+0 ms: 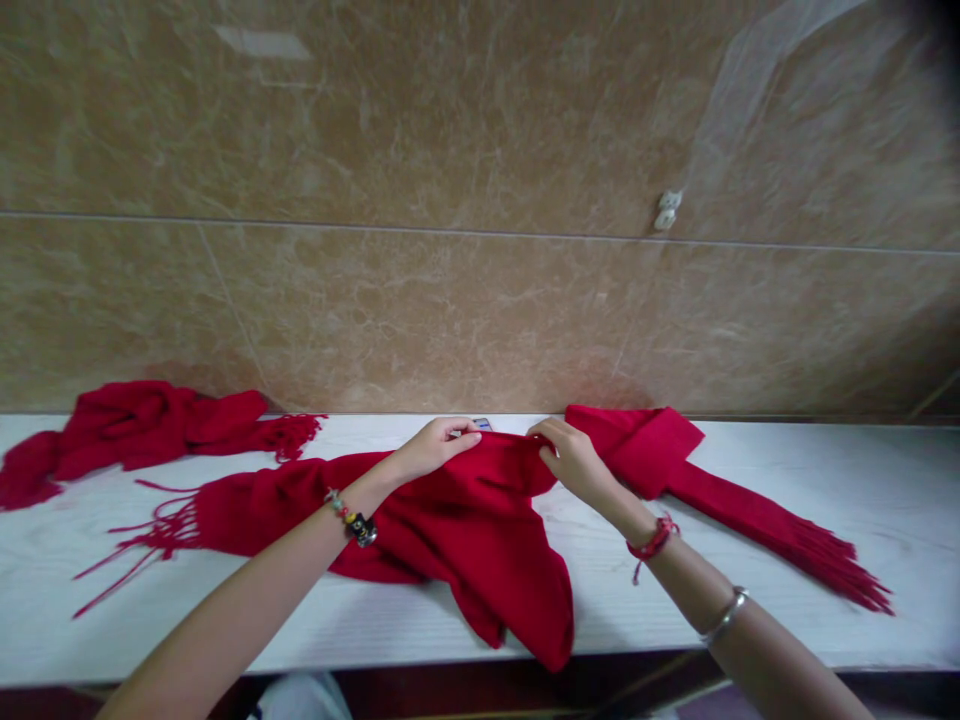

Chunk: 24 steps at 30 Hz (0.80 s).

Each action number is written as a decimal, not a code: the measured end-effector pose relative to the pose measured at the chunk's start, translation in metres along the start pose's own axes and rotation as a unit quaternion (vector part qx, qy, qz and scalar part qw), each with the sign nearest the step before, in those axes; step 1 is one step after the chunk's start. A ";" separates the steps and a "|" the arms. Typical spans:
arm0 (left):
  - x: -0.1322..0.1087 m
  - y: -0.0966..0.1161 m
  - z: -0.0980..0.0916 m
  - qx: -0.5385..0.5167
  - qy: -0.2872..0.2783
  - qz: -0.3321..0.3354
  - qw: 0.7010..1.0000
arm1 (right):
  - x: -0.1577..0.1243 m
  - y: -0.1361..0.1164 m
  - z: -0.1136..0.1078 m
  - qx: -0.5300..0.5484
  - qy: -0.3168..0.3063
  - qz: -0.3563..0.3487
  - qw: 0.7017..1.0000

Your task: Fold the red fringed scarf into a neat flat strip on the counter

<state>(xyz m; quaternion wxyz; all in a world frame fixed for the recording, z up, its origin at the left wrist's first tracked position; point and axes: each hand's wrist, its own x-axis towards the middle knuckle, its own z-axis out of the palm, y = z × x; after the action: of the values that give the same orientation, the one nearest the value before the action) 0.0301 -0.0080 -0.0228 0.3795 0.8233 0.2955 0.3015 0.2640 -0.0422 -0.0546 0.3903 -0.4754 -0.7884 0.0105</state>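
Note:
A red fringed scarf lies loosely bunched across the white table, its tassels spread to the left and one fold hanging at the front edge. Along its upper edge, my left hand pinches the cloth between thumb and fingers. A short way to the right, my right hand grips the same edge with bent fingers. Between the two hands the edge is fairly straight. Beyond my right hand rests a folded red scarf, with a fringed end reaching right.
Another crumpled red scarf lies at the back left of the white table. A small, partly hidden card-like item sits behind the hands. The brown tiled wall rises behind, with a small white figure on it.

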 end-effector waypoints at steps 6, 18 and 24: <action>-0.023 -0.011 -0.011 0.055 -0.029 -0.037 0.997 | -0.015 0.028 0.028 -0.037 -0.024 0.119 0.992; -0.054 -0.006 -0.028 0.067 -0.014 -0.054 0.996 | -0.023 0.041 0.032 -0.097 0.013 0.121 0.988; -0.054 0.012 -0.047 0.056 0.044 -0.051 0.996 | -0.006 0.054 0.017 -0.064 0.141 0.142 0.978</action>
<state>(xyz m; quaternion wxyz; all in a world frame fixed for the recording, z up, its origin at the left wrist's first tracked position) -0.0348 -0.0323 -0.0026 0.3343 0.8131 0.3703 0.3000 0.2944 -0.0110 -0.0909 0.4613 -0.6033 -0.6485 -0.0518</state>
